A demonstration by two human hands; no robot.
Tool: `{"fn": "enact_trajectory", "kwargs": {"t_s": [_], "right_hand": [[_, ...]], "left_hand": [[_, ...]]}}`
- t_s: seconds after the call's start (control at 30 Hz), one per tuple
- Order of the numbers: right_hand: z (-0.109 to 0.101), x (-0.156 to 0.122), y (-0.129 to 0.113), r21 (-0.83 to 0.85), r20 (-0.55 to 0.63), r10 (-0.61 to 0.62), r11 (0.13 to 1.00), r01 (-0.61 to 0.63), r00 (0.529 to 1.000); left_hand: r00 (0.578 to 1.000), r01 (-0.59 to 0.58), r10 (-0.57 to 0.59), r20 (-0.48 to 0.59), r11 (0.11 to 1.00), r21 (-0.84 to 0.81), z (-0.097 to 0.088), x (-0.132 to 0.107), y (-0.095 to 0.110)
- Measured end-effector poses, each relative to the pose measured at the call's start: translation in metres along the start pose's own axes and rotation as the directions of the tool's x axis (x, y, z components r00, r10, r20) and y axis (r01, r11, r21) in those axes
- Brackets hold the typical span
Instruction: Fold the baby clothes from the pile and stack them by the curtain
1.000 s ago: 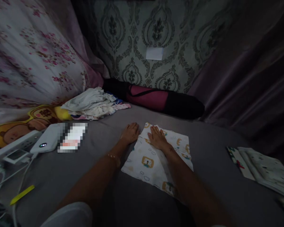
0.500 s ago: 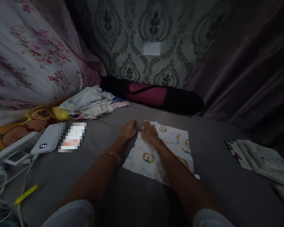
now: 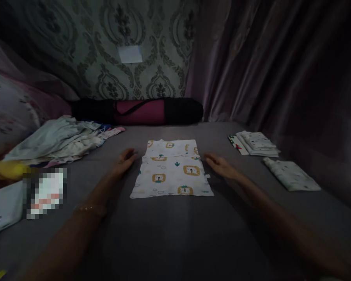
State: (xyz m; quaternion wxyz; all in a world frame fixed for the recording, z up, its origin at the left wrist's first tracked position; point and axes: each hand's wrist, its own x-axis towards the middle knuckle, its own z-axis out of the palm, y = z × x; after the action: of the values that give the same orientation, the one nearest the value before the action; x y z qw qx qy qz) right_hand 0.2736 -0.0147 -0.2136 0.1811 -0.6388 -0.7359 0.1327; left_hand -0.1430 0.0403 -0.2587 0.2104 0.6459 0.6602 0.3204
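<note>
A white cloth garment (image 3: 172,171) with orange lion prints lies flat on the grey bed sheet, its far part folded over in a band. A small white tag sticks out at its right edge. Just left of the cloth is my left hand (image 3: 126,160), slightly blurred, fingers loosely stretched and holding nothing. On the opposite side my right hand (image 3: 220,164) is apart from the cloth, also empty, with its fingers extended. Neither hand touches the garment.
Folded cloths (image 3: 256,143) are stacked at the right, with another folded cloth (image 3: 292,175) nearer. A loose clothes pile (image 3: 67,136) lies at left, near a white power bank (image 3: 7,201) and a pixelated item (image 3: 48,191). A black-and-magenta long bag (image 3: 140,112) rests against the wall.
My hands have come off the garment and moved apart to either side of it. The garment lies flatter and squarer. The view has turned right, showing more of the folded cloths.
</note>
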Motion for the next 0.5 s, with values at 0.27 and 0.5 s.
{"fn": "enact_trajectory", "kwargs": {"t_s": [0.27, 0.5], "right_hand": [[0.006, -0.085, 0.011, 0.174, 0.228, -0.22, 0.968, 0.182, 0.949], [0.013, -0.101, 0.009, 0.011, 0.174, -0.411, 0.909, 0.416, 0.895]], "left_hand": [[0.897, -0.282, 0.229, 0.378, 0.955, 0.091, -0.034, -0.104, 0.033], [0.817, -0.527, 0.382, 0.432, 0.799, 0.29, -0.03, -0.135, 0.039]]}}
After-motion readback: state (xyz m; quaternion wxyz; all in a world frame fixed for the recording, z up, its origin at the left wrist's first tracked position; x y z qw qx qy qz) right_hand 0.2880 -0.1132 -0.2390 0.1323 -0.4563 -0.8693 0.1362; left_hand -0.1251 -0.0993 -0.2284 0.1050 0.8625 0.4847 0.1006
